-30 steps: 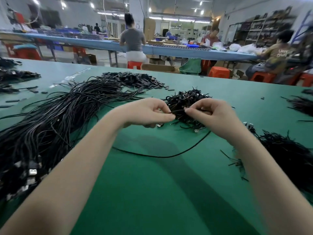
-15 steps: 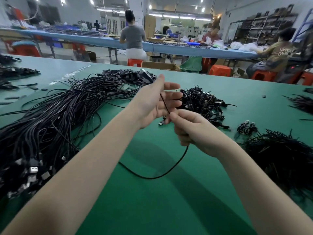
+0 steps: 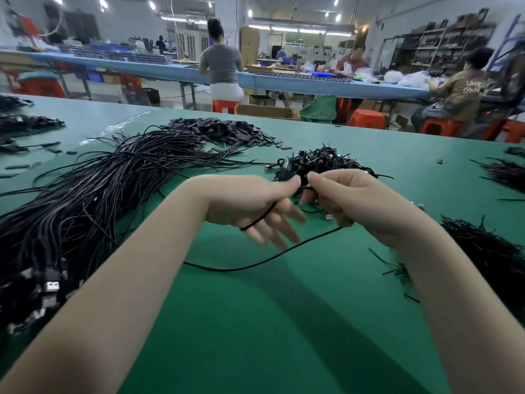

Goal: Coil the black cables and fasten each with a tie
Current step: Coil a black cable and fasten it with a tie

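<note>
Green felt table [image 3: 284, 322], workshop bkgd. Since 0.5 s ago: left hand [image 3: 250, 206] dropped from raised to level w/ right hand [image 3: 349, 200]; both pinch thin black cable [image 3: 255, 267] at thumb tips, left's other fingers [image 3: 279, 230] straight. Slack on table. Likely first loop forming.

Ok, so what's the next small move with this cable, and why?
Probably wind another loop: the left hand pinches the cable with its other fingers spread, the right hand grips it close by, and a long slack tail lies uncoiled on the green table.
</note>
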Motion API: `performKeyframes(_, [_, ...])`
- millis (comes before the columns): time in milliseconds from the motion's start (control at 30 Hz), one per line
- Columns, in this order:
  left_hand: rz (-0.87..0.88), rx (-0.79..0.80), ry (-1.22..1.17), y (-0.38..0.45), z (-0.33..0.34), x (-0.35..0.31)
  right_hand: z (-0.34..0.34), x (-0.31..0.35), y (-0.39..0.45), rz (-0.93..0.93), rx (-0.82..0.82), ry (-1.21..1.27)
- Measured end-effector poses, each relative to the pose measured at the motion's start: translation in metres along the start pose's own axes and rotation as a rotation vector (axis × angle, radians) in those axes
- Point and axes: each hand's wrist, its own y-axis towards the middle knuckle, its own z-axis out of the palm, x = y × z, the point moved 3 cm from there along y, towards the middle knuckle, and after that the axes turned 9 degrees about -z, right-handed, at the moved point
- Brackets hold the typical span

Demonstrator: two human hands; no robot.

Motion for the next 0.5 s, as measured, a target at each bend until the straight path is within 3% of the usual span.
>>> performKeyframes(133, [0.424,-0.341,-0.719,0.001,-0.022,-0.017,0.027,0.01,-0.003,-0.049,0.186,0.378])
performKeyframes(233, [0.691,-0.314,-0.899,-0.027,-0.041,-0.023,0.05,-0.006,-0.004,0.047,0.407,0.409])
performKeyframes(300, [0.765,-0.178,-0.853,-0.045,-0.045,-0.021,0.055,-0.022,-0.002,0.11,0.384,0.354])
performKeyframes(400, [0.708,0.253,-0.617,-0.056,-0.031,-0.021,0.034,-0.033,0.003,0.116,0.16,0.098])
performKeyframes(433, [0.605,0.329,-0.457,-0.052,-0.022,-0.018,0.024,-0.033,0.004,0.086,0.089,-0.058])
performKeyframes(500, [0.282,0.239,-0.081,-0.032,-0.009,-0.008,0.006,-0.027,0.005,-0.005,-0.082,-0.3])
